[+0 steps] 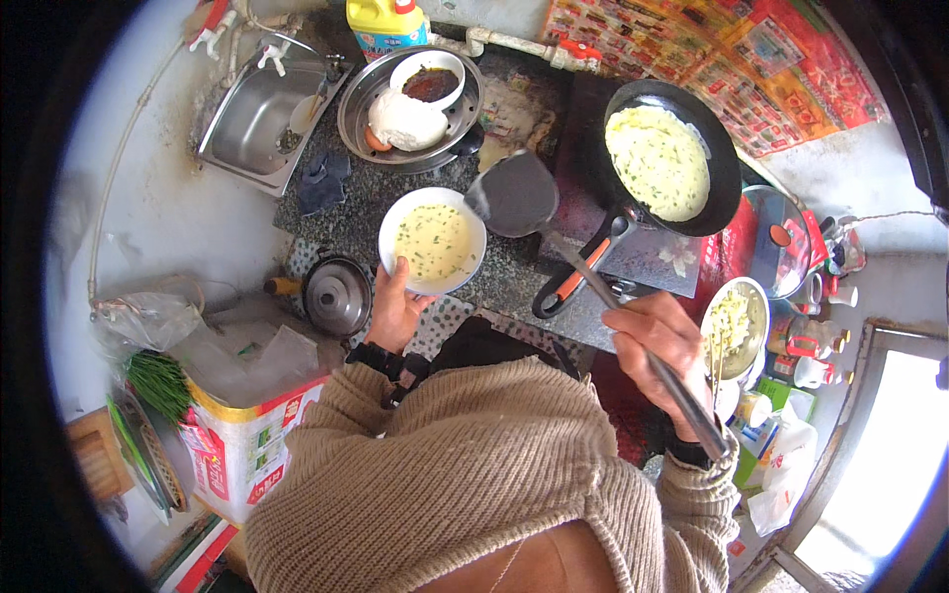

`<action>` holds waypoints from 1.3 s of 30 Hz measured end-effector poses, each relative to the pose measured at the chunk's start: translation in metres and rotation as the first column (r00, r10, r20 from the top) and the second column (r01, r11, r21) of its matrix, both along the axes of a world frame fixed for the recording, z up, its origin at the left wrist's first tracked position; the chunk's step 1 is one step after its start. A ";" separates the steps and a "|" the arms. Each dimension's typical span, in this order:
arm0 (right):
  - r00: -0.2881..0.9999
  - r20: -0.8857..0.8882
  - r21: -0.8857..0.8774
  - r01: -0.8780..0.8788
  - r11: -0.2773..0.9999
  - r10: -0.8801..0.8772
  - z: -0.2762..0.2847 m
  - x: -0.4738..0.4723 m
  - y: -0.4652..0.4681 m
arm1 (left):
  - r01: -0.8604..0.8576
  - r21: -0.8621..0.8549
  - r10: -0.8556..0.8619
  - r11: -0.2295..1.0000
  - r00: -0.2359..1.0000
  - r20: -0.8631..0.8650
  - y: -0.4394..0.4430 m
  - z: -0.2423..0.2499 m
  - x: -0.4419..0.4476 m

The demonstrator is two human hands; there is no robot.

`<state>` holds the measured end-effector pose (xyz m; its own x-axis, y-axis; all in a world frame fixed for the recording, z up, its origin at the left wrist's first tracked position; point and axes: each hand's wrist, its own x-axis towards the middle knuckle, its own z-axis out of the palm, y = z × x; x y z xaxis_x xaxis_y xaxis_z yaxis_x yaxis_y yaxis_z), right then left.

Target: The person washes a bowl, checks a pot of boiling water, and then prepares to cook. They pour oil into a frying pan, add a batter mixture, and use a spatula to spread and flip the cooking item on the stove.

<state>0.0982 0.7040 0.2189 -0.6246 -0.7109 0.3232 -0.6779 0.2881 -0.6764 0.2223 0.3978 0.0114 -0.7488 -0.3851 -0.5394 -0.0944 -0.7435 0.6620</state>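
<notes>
My left hand [394, 310] holds a white bowl [385, 241] by its near rim, over the counter's front edge. Pale yellow batter [434, 241] flecked with chopped green lies inside it. In my right hand [662, 348] is the long metal handle of a wide wok spatula [519, 194]. The spatula's dark blade hovers just right of the bowl; whether it touches the rim, I cannot tell. Beyond it, a black frying pan [723, 189] holds a round, green-flecked pancake [658, 163]. The pan's black and orange handle [582, 268] points towards me.
A steamer tray [352, 111] carries a steamed bun, an egg and a bowl of dark sauce. Left of it are a dark cloth [323, 184] and a steel sink [248, 122]. A glass lid [771, 248], a bowl of chopped food [730, 326] and several bottles [808, 345] stand right.
</notes>
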 end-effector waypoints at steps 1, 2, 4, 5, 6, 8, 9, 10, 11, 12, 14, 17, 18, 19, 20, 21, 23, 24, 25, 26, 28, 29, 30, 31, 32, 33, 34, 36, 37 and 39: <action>1.000 -0.003 0.012 -0.012 1.000 0.012 -0.004 0.001 -0.004 | 0.004 0.003 -0.004 1.000 1.000 -0.024 0.003 0.007 -0.002; 0.999 -0.031 -0.020 -0.042 0.999 0.041 -0.006 0.001 -0.006 | 0.012 -0.009 -0.012 1.000 1.000 -0.010 0.006 0.015 -0.004; 0.994 -0.092 0.004 -0.065 0.998 0.065 -0.008 0.002 -0.008 | 0.033 -0.046 -0.032 0.998 0.999 0.002 0.012 0.032 -0.010; 0.990 -0.124 0.017 -0.072 0.997 0.074 -0.007 0.003 -0.007 | 0.040 -0.059 -0.040 0.997 0.999 0.014 0.015 0.041 -0.012; 0.983 -0.164 0.039 -0.072 0.997 0.077 -0.005 0.005 -0.006 | 0.057 -0.065 -0.058 0.996 0.998 -0.007 0.018 0.049 -0.015; 0.980 -0.187 0.060 -0.060 0.996 0.070 -0.002 0.007 -0.003 | 0.088 -0.075 -0.092 0.993 0.994 -0.051 0.023 0.064 -0.022; 0.978 -0.199 0.069 -0.055 0.996 0.068 -0.001 0.009 -0.001 | 0.106 -0.083 -0.111 0.991 0.992 -0.058 0.025 0.070 -0.024; 0.978 -0.203 0.069 -0.039 0.997 0.052 0.001 0.011 0.001 | 0.124 -0.093 -0.130 0.988 0.989 -0.065 0.027 0.076 -0.027; 0.978 -0.204 0.059 -0.037 0.998 0.048 0.001 0.012 0.004 | 0.141 -0.101 -0.147 0.985 0.987 -0.063 0.028 0.082 -0.030; 0.980 -0.198 0.059 -0.026 0.998 0.038 0.001 0.013 0.007 | 0.160 -0.105 -0.167 0.982 0.984 -0.065 0.029 0.087 -0.033; 0.990 -0.138 0.023 0.002 1.000 0.001 -0.002 0.015 0.014 | 0.200 -0.109 -0.206 0.974 0.977 -0.049 0.031 0.095 -0.038; 0.983 0.147 -0.080 0.124 0.989 -0.112 -0.013 0.016 0.028 | 0.251 -0.111 -0.260 0.962 0.962 -0.080 0.034 0.105 -0.046; 0.956 0.246 -0.112 0.192 0.975 -0.160 -0.018 0.017 0.033 | 0.251 -0.117 -0.262 0.961 0.961 -0.088 0.036 0.107 -0.048; 0.909 0.362 -0.124 0.267 0.956 -0.207 -0.022 0.019 0.039 | 0.249 -0.122 -0.260 0.961 0.962 -0.087 0.038 0.109 -0.050; 0.852 0.483 -0.205 0.337 0.919 -0.205 -0.030 0.020 0.040 | 0.246 -0.126 -0.258 0.961 0.963 -0.085 0.039 0.111 -0.052; 0.823 0.531 -0.236 0.374 0.897 -0.203 -0.036 0.022 0.044 | 0.256 -0.124 -0.268 0.959 0.960 -0.087 0.039 0.112 -0.054; 0.768 0.611 -0.304 0.449 0.840 -0.189 -0.044 0.026 0.052 | 0.278 -0.121 -0.290 0.953 0.952 -0.098 0.039 0.114 -0.057; 0.786 0.590 -0.326 0.438 0.838 -0.182 -0.046 0.027 0.057 | 0.288 -0.119 -0.299 0.950 0.950 -0.090 0.039 0.114 -0.059; 0.769 0.610 -0.322 0.462 0.826 -0.192 -0.047 0.027 0.061 | 0.297 -0.118 -0.309 0.947 0.947 -0.092 0.039 0.114 -0.062; 0.762 0.620 -0.346 0.478 0.808 -0.186 -0.049 0.028 0.064 | 0.306 -0.120 -0.317 0.945 0.943 -0.096 0.039 0.113 -0.064; 0.753 0.628 -0.359 0.506 0.784 -0.199 -0.050 0.029 0.068 | 0.315 -0.107 -0.325 0.943 0.941 -0.095 0.040 0.112 -0.068; 0.743 0.639 -0.350 0.514 0.783 -0.201 -0.050 0.029 0.069 | 0.320 -0.099 -0.329 0.942 0.939 -0.098 0.041 0.111 -0.071; 0.730 0.650 -0.337 0.527 0.780 -0.213 -0.050 0.029 0.070 | 0.334 -0.106 -0.344 0.937 0.934 -0.095 0.042 0.110 -0.073; 0.717 0.659 -0.322 0.541 0.777 -0.226 -0.051 0.029 0.070 | 0.350 -0.110 -0.360 0.930 0.928 -0.094 0.042 0.110 -0.076; 0.706 0.668 -0.322 0.558 0.764 -0.234 -0.051 0.028 0.071 | 0.361 -0.110 -0.371 0.926 0.924 -0.092 0.043 0.111 -0.080; 0.679 0.698 -0.334 0.588 0.737 -0.226 -0.050 0.028 0.072 | 0.380 -0.111 -0.391 0.918 0.915 -0.100 0.044 0.111 -0.084; 0.658 0.723 -0.353 0.614 0.706 -0.211 -0.049 0.027 0.073 | 0.392 -0.110 -0.403 0.913 0.909 -0.105 0.044 0.113 -0.088; 0.629 0.753 -0.382 0.658 0.648 -0.194 -0.046 0.022 0.077 | 0.401 -0.103 -0.412 0.910 0.903 -0.125 0.046 0.117 -0.097; 0.606 0.768 -0.379 0.692 0.615 -0.208 -0.044 0.018 0.080 | 0.409 -0.101 -0.419 0.907 0.899 -0.127 0.047 0.119 -0.102; 0.579 0.801 -0.431 0.732 0.527 -0.150 -0.038 0.010 0.087 | 0.400 -0.094 -0.409 0.912 0.903 -0.127 0.050 0.123 -0.114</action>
<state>0.1081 0.7909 0.1808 -0.9981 -0.0105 -0.0600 0.0603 -0.3120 -0.9482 0.1081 0.4475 0.1340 -0.9136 -0.0627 -0.4017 -0.2809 -0.6169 0.7352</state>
